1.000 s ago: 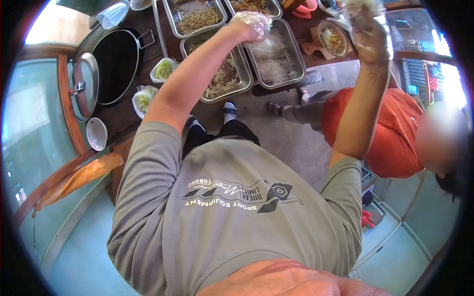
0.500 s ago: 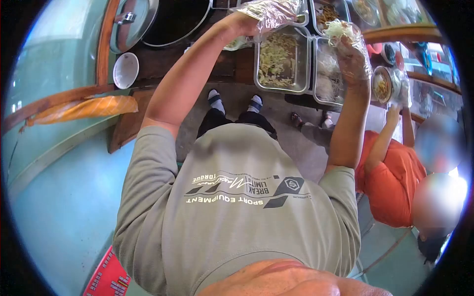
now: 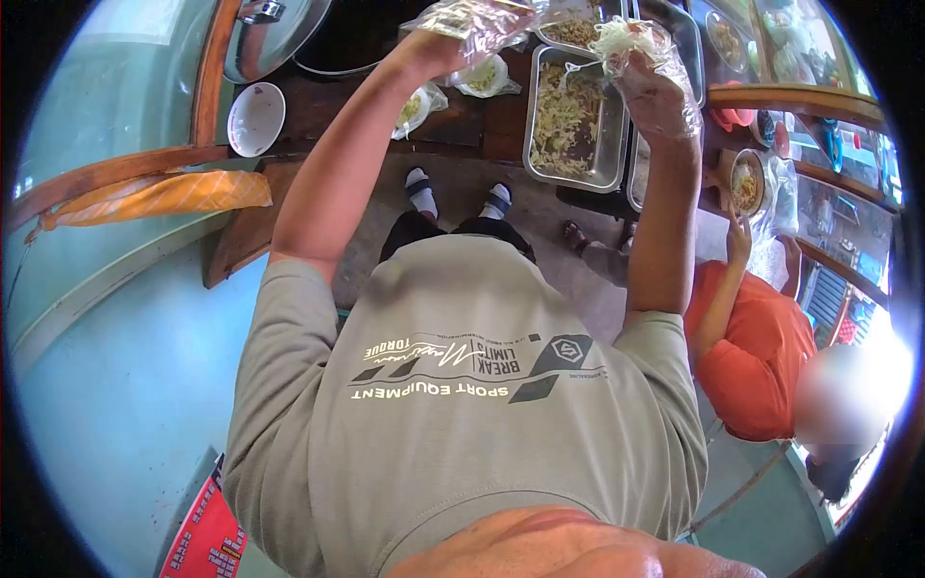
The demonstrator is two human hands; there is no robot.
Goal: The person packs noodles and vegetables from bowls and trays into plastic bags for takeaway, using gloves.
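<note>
My right hand (image 3: 659,85), in a clear plastic glove, is closed on a clump of thin white noodles (image 3: 631,40). It is raised over the right edge of a metal tray (image 3: 614,159) holding pale shredded vegetables (image 3: 564,125). My left hand (image 3: 472,27), also gloved in clear plastic, is over two plastic-lined bowls at the top edge. One lined bowl (image 3: 414,111) sits beside my forearm, the other lined bowl (image 3: 482,77) just below the hand; both hold pale food. The crumpled glove and frame edge obscure my left fingers.
A white bowl (image 3: 256,119) stands at left near a large dark pot (image 3: 352,43) and a lid (image 3: 270,48). An orange cloth (image 3: 159,202) hangs on the wooden rail. At right, a co-worker in red (image 3: 752,352) handles a bowl of food (image 3: 748,183).
My left hand has shifted left, uncovering the lined bowls. My right hand, still with the noodles, has moved left and up towards the vegetable tray. The view has shifted slightly.
</note>
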